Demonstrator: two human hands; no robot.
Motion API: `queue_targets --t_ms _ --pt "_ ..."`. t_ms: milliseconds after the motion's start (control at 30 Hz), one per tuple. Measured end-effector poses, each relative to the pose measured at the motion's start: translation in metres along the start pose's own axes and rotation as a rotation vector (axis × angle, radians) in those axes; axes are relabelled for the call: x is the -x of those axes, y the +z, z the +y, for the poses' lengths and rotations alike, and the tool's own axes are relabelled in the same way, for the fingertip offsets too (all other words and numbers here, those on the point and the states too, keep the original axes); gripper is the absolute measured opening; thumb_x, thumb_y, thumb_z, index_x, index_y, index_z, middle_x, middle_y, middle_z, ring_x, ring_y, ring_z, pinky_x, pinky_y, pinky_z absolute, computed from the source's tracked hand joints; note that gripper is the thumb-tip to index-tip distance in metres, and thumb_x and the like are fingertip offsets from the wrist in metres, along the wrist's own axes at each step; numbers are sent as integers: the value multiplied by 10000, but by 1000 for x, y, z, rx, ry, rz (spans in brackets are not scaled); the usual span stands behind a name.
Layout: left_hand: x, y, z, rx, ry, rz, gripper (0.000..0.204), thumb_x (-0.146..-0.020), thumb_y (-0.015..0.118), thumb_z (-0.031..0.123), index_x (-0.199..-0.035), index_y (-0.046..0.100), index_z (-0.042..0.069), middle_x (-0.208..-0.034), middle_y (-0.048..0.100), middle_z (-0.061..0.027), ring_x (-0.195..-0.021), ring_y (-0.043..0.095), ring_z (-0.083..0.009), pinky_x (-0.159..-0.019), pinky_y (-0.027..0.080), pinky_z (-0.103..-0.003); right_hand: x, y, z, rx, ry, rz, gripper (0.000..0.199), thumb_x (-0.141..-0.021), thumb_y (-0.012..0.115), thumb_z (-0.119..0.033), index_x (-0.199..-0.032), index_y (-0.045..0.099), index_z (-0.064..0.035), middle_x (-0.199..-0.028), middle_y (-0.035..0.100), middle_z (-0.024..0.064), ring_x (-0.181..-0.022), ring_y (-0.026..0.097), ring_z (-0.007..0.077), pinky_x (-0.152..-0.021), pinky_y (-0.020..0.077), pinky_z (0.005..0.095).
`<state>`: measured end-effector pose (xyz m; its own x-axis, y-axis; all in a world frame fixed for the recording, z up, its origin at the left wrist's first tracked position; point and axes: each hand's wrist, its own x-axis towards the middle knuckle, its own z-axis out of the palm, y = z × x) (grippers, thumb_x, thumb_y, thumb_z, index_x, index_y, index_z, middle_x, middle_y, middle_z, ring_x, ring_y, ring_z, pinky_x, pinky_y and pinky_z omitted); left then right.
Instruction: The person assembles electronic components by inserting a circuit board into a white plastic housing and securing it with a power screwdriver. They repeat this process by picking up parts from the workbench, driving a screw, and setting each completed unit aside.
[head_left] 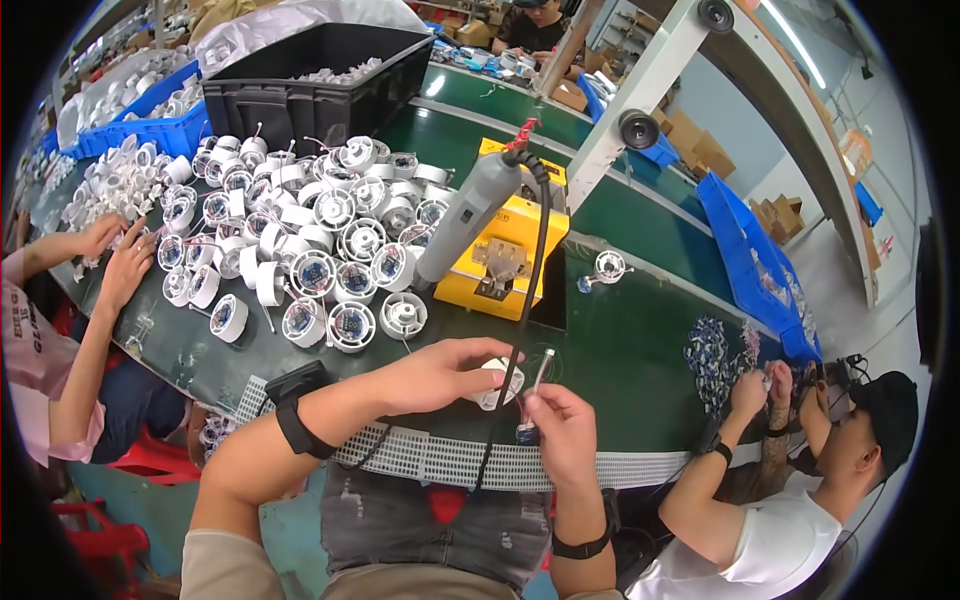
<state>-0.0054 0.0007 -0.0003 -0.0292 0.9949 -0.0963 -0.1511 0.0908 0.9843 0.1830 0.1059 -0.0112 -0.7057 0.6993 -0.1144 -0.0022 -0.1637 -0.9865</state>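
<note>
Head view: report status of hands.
Left hand holding white round housing. Right hand pinching wired blue part. Black cable hanging across view, in front of housing.

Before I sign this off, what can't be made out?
Head view throughout:
White housing: partly hidden by the left hand and black cable.
Small blue part by the right hand: too small for detail.
Black bin: near wall hides its lower contents.
Pink-shirted person: head cut off by picture's left edge.

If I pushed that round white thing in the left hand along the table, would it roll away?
Perhaps: the white part has a curved side, so it might roll on edge. It's probably light, since it looks small in the left hand. Its smooth, plastic-looking shell may feel stiff.
</note>
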Motion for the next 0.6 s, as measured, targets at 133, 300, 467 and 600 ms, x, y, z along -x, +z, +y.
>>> queue_targets --t_ms 133,300,467,600 --pt "-1 2 -2 354 -99 -2 359 -976 530 189 -1294 476 31 -1143 584 -59 -1053 576 -144 -924 489 -310 4 0 -7 148 -131 -16 74 -875 598 -25 -823 620 21 -772 577 16 -726 523 104 -675 414 225" --pt "-4 1 -5 552 -191 44 336 -994 487 239 -1232 493 1 -1149 583 -108 -1052 610 -219 -924 528 -394 0 9 -6 511 -406 39 144 -817 645 -44 -702 579 9 -695 516 56 -727 462 185 -627 367 297" --pt "-4 6 0 556 -218 112 356 -1011 441 256 -1238 485 -15 -1148 588 -132 -1046 617 -241 -909 544 -412 -1 18 -7 574 -417 122 140 -811 636 -28 -696 566 7 -696 516 61 -726 468 188 -637 377 302" --pt "-4 6 0 527 -238 47 365 -1013 435 238 -1279 469 -10 -1163 586 -137 -1053 615 -237 -912 543 -393 1 24 -4 564 -519 146 154 -838 588 -6 -697 531 14 -718 501 35 -738 445 137 -658 355 262"
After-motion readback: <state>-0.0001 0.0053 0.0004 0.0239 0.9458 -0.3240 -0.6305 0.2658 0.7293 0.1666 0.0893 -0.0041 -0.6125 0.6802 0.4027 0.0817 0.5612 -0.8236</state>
